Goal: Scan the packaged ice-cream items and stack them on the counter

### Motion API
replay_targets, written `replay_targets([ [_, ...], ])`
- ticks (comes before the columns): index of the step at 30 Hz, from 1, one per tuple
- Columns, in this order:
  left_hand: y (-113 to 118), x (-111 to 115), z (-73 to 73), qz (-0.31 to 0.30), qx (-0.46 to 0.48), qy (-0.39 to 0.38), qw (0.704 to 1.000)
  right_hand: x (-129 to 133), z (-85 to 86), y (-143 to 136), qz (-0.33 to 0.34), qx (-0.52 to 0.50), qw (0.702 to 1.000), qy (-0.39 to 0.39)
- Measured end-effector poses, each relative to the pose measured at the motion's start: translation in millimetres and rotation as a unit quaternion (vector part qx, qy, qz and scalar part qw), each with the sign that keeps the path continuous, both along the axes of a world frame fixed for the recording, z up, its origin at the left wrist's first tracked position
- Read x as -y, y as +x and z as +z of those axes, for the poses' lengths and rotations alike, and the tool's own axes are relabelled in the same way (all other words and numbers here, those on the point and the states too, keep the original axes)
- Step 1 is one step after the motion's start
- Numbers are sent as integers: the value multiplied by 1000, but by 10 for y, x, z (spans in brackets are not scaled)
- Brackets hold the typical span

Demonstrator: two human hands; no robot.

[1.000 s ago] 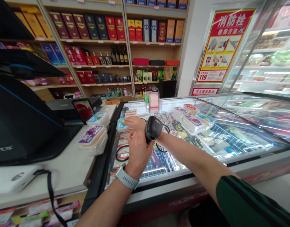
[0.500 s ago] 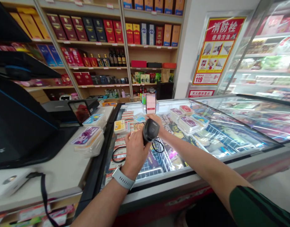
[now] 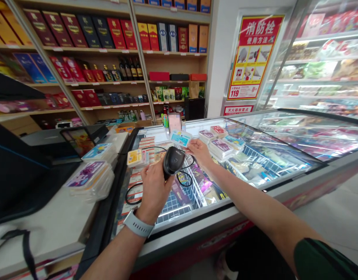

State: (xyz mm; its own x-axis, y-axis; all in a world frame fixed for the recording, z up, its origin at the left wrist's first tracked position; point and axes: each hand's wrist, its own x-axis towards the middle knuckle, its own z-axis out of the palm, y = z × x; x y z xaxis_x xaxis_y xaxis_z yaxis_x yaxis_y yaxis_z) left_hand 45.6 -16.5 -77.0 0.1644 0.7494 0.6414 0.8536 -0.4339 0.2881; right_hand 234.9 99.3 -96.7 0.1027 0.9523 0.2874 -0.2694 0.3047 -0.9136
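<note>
The left hand (image 3: 154,189) is closed round a black scanner (image 3: 173,160) above the freezer lid (image 3: 254,177); the right hand (image 3: 199,149) pinches a blue-labelled pack (image 3: 180,138) just beyond it (near the lid's far edge); scanning looks in hand, and next the label must face the scanner.

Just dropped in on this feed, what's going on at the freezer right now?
A person stands at a shop's glass-topped chest freezer. Their left hand grips a black corded barcode scanner, head pointed away from them. Their right hand holds up a light blue packet just beyond the scanner. More flat packets sit stacked on the freezer lid and on the counter to the left.
</note>
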Motion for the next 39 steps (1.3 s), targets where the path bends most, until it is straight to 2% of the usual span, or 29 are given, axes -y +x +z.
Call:
replay_targets([
  [15, -4, -15, -2, 3, -2, -1, 1000, 75, 27, -89, 10, -14, 999, 28],
  [28, -16, -48, -9, 7, -30, 20, 999, 38, 21, -87, 16, -50, 998, 27],
  [39, 27, -42, 23, 18, -37, 15, 999, -9, -27, -94, 15, -39, 999, 22],
])
